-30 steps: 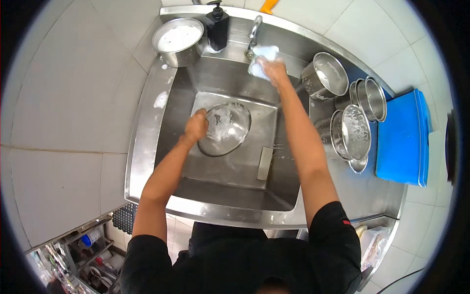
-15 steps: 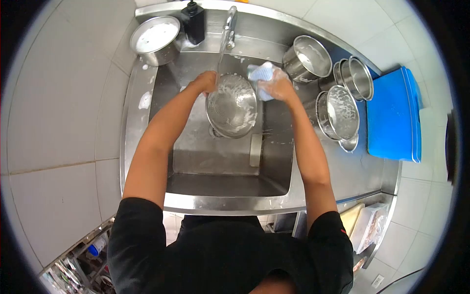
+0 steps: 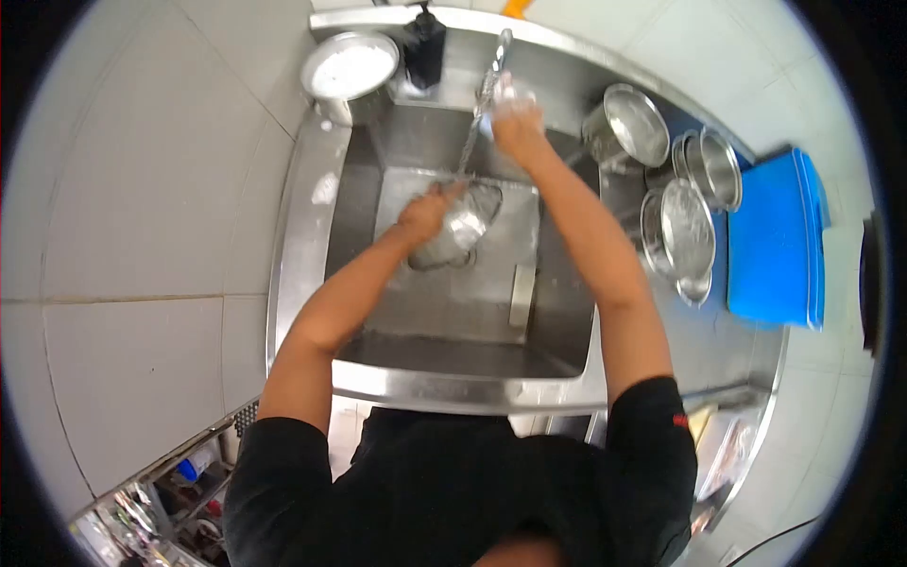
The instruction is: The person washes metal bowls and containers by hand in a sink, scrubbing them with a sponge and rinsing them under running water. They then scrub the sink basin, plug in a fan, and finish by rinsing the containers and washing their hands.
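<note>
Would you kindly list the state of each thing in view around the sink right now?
Faucet: running, water streaming down.
Bowl: tilted under the stream, held by left hand.
Right hand: up by the faucet, gripping a cloth.
Pots on the counter: wet, tilted on their sides.
Soap dispenser: upright.

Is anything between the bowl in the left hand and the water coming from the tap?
Nothing visible. The left hand holds the steel bowl tilted in the sink, and the water stream from the tap falls straight to its rim.

The person wore a black short-sleeved shirt point(image 3: 453, 491), a small red mark on its right sleeve point(image 3: 678, 420); forearms were bare.
</note>
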Demonstrator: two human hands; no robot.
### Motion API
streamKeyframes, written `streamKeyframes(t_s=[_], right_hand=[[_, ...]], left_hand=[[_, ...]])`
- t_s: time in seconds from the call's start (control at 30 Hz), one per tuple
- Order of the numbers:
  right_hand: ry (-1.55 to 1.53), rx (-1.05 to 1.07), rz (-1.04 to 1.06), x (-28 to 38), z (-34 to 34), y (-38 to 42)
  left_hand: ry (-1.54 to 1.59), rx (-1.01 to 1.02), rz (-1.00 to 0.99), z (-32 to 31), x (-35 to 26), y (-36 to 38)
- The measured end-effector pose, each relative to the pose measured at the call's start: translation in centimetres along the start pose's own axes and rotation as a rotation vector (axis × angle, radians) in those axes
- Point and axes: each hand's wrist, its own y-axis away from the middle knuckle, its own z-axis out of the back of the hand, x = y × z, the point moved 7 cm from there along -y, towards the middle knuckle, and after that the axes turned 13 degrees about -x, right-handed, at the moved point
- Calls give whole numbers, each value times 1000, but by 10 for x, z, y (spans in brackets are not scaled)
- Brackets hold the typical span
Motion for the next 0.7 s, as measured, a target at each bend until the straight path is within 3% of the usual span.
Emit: streamKeyframes(t_s=[0.03,0.07,0.13,0.17,0.23,0.27,0.33,0.43,0.5,0.53,0.6,0.63,0.7], right_hand=[[-42,-92,-60,-5,-21,-3],[-176,66,-201,-8,-24,-7],[64,0,37,4,-32,2],[-3,-649,70,-1,-68,18],[53,-180,222,8,-101,14],[60,-175,211,4,-91,10],[-148,200,-22,-3,-91,12],[-249,268,-158,-8,-82,20],[-130,537,-220,-2,-70,23],[-207,444,-148,4,-62,22],[-354,489,-85,28,-33,18],[-483,409,-66,41,-6,9],[-619,317,-10,68,33,-11]], left_hand=[[39,-15,10,12,6,13],[23,-67,13,21,14,21],[38,-171,61,31,28,40],[48,-248,108,40,36,43],[176,-349,120,49,51,52],[181,-342,109,45,58,51],[268,-397,275,34,83,60],[519,-473,284,23,92,78],[914,-293,649,6,95,96],[960,-298,667,5,92,104],[779,-379,600,-12,110,112],[719,-362,606,-12,108,116],[830,-331,670,11,90,129]])
